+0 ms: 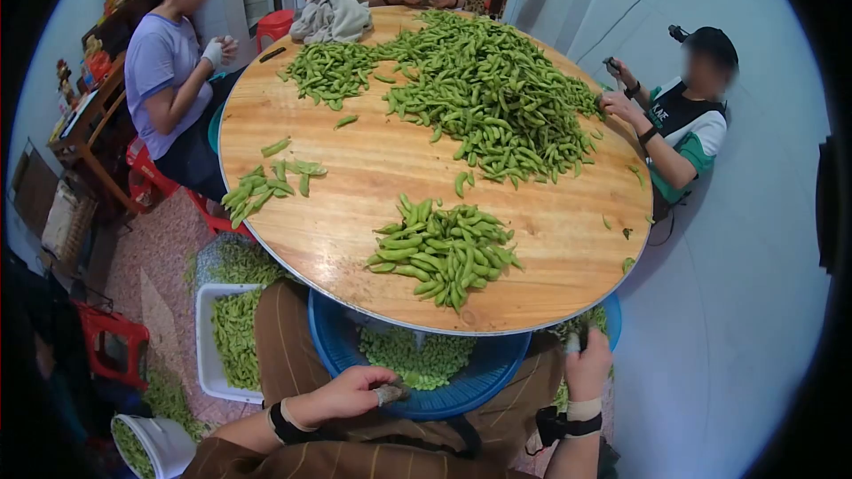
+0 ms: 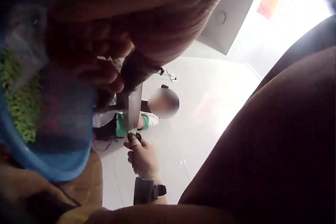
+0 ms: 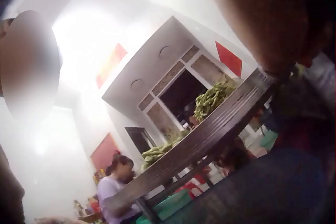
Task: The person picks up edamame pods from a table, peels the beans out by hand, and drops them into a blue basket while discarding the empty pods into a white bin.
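Note:
My left hand (image 1: pixel 355 390) is over the near rim of a blue basin (image 1: pixel 328 337) on my lap, fingers curled in and a greyish covering on a fingertip. Shelled green beans (image 1: pixel 417 357) lie in this basin. I cannot tell whether a pod is between the left fingertips. Out to the right, my right hand (image 1: pixel 588 364) hangs near a second blue basin (image 1: pixel 613 319) below the table edge, with dark coverings on its digits and no pod showing in it. A pile of green soybean pods (image 1: pixel 444 248) lies on the table in front of me.
The round wooden table (image 1: pixel 328 213) bears a large pod heap (image 1: pixel 488 80) and smaller piles. People sit at its left, far and right sides. Left of my legs stand a white tub (image 1: pixel 206 346) and a white bucket (image 1: pixel 169 443), both with green contents, and a red stool (image 1: pixel 111 341).

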Tool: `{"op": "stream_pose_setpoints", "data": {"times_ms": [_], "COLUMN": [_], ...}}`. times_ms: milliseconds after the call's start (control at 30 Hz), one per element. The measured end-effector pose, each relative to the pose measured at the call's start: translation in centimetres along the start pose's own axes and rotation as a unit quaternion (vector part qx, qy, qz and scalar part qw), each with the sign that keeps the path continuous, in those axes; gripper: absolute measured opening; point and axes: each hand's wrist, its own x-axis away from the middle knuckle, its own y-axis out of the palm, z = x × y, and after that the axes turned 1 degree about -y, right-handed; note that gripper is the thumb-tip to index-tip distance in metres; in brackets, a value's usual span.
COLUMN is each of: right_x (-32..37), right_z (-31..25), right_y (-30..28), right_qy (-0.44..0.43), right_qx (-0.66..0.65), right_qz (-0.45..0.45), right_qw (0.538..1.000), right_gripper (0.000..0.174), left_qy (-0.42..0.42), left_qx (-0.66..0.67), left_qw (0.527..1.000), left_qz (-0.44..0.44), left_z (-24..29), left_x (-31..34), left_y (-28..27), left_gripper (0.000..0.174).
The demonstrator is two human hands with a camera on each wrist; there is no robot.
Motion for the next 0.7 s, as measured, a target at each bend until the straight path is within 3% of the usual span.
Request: {"op": "stream_pose_setpoints", "data": {"times_ms": [100,133,233,267,300,367,433,467,600,700], "right_x": [1.5,2.1,2.5,3.2,4.1,3.9,3.9,4.2,3.9,4.2], "right_z": [2.1,2.4,-1.4,-1.4,-1.6,-6.5,-9.0,-9.8,-12.5,-13.3], "right_y": [-0.8,-1.2,-2.8,-1.7,-0.5,-1.7,-1.1,-0.7,0.4,0.5], "right_qy": [0.070,0.120,0.158,0.064,-0.024,0.180,0.141,0.160,0.100,0.098], "right_qx": [0.016,0.011,-0.078,-0.164,-0.250,-0.403,-0.447,-0.447,-0.501,-0.516], "right_qz": [-0.047,-0.105,-0.177,-0.158,-0.136,-0.333,-0.392,-0.401,-0.440,-0.454], "right_qw": [0.996,0.987,0.968,0.972,0.958,0.833,0.792,0.784,0.738,0.720], "right_gripper": [0.030,0.036,0.035,0.032,0.030,0.032,0.030,0.030,0.028,0.024], "left_qy": [0.009,0.018,0.024,0.052,0.051,0.094,0.067,0.031,0.014,0.035], "left_qx": [-0.052,-0.080,-0.102,-0.137,-0.125,-0.130,-0.060,-0.009,0.005,0.004], "left_qw": [0.999,0.997,0.994,0.988,0.989,0.983,0.994,0.997,0.998,0.997], "left_qz": [0.008,0.016,0.034,0.051,0.057,0.085,0.067,0.071,0.058,0.066], "left_z": [-1.2,-1.7,0.1,0.5,1.2,1.4,2.9,2.9,3.2,2.7], "left_x": [-1.1,-1.3,-1.4,-1.7,-1.9,-2.7,-2.6,-2.7,-2.3,-2.1], "left_y": [-0.1,0.0,0.7,1.0,1.3,1.6,1.9,2.1,1.9,2.1], "left_gripper": [0.017,0.016,0.013,0.011,0.010,0.008,0.008,0.012,0.016,0.017]}}
